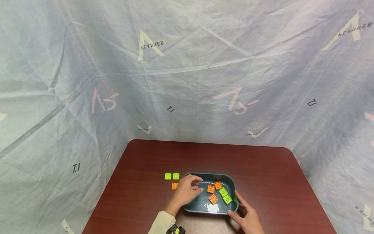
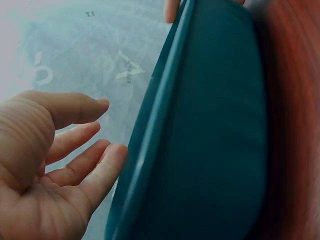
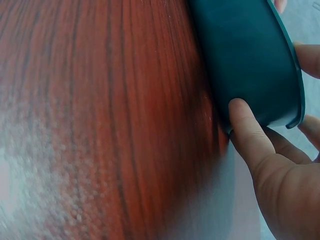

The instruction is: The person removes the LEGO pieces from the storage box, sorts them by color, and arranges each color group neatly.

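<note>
A wrinkled grey fabric sheet (image 1: 190,48), printed with pale logos and lettering, hangs beyond both hands and down either side. Below it is the reddish-brown wood-grain counter (image 1: 263,165); its far edge lies well beyond the hands, its right edge well to the right of the right hand, and bare wood runs between.

The dark teal rectangular tray (image 1: 201,205) with rounded corners sits between the hands, its raised rim all round. The right hand (image 1: 246,217) grips the tray's near right corner, thumb on the near outer wall and a finger along the right end. The left hand (image 1: 187,191) reaches over the left rim, holding nothing, its thumb and fingers loosely bent with a gap between them; whether it touches the rim I cannot tell. A cream sleeve (image 1: 162,222) and a black wrist strap (image 1: 175,229) are behind it.

Inside the tray, two green toy bricks (image 1: 225,195) touch each other nearest the right hand, with three orange toy bricks (image 1: 213,199) toward the left hand. Bare tray floor separates these from the left fingertips.

Outside the rim, an orange brick (image 1: 174,186) lies just left of the left hand, partly covered by it; two green bricks (image 1: 168,176) sit slightly farther out, side by side with a narrow gap.
</note>
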Demonstrator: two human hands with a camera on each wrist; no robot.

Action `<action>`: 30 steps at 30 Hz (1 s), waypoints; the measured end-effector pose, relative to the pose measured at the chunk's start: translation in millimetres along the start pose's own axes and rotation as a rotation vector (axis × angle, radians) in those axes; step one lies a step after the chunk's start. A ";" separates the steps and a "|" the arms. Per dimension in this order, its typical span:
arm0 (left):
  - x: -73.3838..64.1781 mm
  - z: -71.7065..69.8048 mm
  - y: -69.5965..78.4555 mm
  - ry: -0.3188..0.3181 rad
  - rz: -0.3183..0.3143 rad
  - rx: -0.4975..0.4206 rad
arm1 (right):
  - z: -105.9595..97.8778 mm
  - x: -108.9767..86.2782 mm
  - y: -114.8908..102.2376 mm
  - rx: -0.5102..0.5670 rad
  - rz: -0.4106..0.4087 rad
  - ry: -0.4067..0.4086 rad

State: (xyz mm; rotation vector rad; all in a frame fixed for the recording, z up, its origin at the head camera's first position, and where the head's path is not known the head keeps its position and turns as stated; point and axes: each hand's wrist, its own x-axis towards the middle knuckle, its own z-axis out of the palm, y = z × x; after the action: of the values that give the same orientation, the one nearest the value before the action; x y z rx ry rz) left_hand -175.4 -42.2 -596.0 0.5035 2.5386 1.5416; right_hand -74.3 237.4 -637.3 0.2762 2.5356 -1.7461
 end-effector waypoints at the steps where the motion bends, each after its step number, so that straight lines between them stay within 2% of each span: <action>1: 0.4 2.5 -0.6 -0.011 -0.002 0.004 | 0.2 0.0 -0.1 0.001 0.000 0.000; 7: 4.8 17.6 -1.2 -0.069 -0.012 0.052 | 1.0 -0.2 0.5 0.032 -0.015 0.004; 12: 10.1 29.0 0.4 -0.092 -0.020 0.128 | 1.0 0.2 1.1 0.040 -0.024 0.000; 22: 16.7 51.8 -5.1 -0.114 -0.002 0.238 | 0.8 0.5 3.7 0.045 -0.042 0.003; 30: 12.3 63.5 -6.2 -0.099 0.037 0.268 | 1.6 0.5 7.8 0.051 -0.057 0.008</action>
State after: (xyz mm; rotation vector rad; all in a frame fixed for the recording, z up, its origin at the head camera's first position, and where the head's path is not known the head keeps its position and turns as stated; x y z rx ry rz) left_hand -170.5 12.6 -630.6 0.6435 2.6846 1.1582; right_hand -73.5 238.6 -645.2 0.2161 2.5315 -1.8354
